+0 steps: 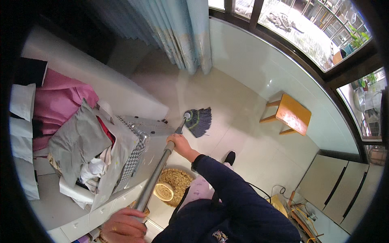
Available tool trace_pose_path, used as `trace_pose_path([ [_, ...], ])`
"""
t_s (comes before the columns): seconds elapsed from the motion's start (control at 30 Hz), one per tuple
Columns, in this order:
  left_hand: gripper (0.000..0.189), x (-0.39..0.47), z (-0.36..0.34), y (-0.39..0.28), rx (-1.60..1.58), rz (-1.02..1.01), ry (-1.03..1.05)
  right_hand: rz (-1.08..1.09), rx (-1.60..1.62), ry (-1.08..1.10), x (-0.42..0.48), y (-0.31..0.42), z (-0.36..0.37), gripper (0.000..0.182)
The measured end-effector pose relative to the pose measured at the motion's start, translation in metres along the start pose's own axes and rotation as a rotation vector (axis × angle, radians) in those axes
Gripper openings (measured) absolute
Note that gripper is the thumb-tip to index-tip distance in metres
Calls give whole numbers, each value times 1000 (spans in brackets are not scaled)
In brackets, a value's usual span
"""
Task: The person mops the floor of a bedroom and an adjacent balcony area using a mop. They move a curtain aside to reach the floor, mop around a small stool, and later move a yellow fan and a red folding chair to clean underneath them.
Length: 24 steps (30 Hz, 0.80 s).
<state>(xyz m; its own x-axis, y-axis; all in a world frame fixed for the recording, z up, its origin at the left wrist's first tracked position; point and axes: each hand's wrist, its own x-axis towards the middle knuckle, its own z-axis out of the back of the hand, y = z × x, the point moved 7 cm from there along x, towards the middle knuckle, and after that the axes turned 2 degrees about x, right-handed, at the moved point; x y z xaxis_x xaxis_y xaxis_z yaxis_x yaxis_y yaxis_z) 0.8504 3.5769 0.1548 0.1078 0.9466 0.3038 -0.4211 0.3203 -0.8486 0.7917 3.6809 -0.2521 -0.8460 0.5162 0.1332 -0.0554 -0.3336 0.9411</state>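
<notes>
Both hands grip the grey tubular handle (pixel 156 173) of a mop, which slants from the lower left towards the middle of the view. My left hand (pixel 124 226) wraps its upper end, partly cut off by the bottom edge. Further down, my right hand (pixel 180 145) holds the shaft close to a joint in the tube. The mop head (pixel 199 122), dark grey strips with a green band, lies fanned out on the pale tiled floor (pixel 237 121). My dark slippered foot (pixel 230 157) is to the right of the shaft.
A wooden stool (pixel 293 114) stands by the curved wall. Left are a white cabinet (pixel 100 214) and piled clothes (pixel 79 142). A round basket of what look like peanuts (pixel 179 182) sits near my legs. Curtains (pixel 194 39) hang ahead; cables (pixel 281 189) lie right.
</notes>
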Motion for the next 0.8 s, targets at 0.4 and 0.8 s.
trace_pose_path([
  [0.4,23,-38,-6,66,324,82,48,77,-241,-233,31,-49,94,24],
  [0.8,27,2,-21,98,-32,279,-495,-201,-416,-553,-52,-87,207,21],
])
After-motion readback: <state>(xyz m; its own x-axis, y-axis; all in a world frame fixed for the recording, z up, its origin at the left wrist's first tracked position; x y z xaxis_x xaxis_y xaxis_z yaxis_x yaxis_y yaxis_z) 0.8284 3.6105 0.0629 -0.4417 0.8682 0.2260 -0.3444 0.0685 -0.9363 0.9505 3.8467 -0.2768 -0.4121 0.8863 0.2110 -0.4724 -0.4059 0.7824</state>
